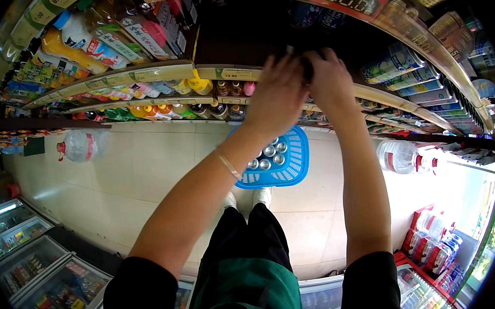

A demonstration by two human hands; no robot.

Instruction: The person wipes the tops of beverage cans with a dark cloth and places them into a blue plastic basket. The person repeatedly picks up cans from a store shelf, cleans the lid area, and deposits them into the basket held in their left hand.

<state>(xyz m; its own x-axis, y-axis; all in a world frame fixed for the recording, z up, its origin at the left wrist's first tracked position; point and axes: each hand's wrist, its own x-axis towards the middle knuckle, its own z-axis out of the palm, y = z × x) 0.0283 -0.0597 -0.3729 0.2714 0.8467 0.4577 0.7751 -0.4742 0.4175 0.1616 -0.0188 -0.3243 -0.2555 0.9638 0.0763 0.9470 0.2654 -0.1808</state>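
Note:
Both my hands reach forward to a dark, shadowed shelf (233, 44). My left hand (278, 89) is smeared by motion at the shelf's front edge, so its grip is unclear. Beside it, my right hand (331, 82) curls its fingers around a small dark thing, whose kind I cannot make out. Below my hands, a blue plastic basket (300, 159) with slotted walls stands on the floor in front of my feet. Several silver-topped cans (269, 150) stand upright in it, partly hidden by my left forearm.
Bottles and cartons (128, 32) fill the shelf at left; stacked cans (399, 68) lie at right. Lower shelves hold small bottles (222, 111). Large water jugs (397, 156) flank the floor. Glass-topped freezers (44, 260) stand behind me at left, with red-framed ones (424, 287) at right.

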